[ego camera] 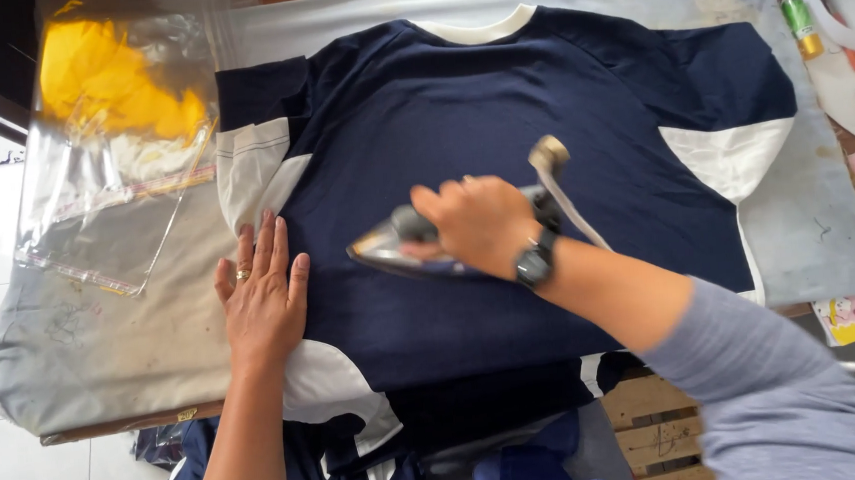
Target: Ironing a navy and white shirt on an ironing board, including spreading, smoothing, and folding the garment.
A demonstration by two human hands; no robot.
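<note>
- Head view, surroundings: a padded ironing board (103,333) covered in a stained pale cloth stands over a white tiled floor; a wooden crate (656,424) shows below its near edge.
- Spread flat across the board lies a navy shirt (459,117) with a cream collar and white sleeve panels, its hem hanging over the near edge towards the person.
- The right hand (477,225) is closed around the handle of an iron (398,250), which rests sole-down on the middle of the shirt, tip pointing towards the shirt's left-hand side in the picture; a dark wristwatch sits on that wrist and the flat cord (570,200) rises behind it.
- The left hand (263,292) lies open and flat, fingers spread, pressing the shirt's edge just beside the white panel; it grips nothing.
- Beyond the shirt's far left sleeve sit clear plastic bags (113,192), one with yellow fabric (100,77) inside.
- Past the shirt's right sleeve lie a green thread spool (798,26) and coloured paper.
- Judgement on doing this well: keep the flat hand tensioning the fabric but well apart from the iron's tip, glide in long strokes away from that hand, and hold the cord clear of the hot plate.
</note>
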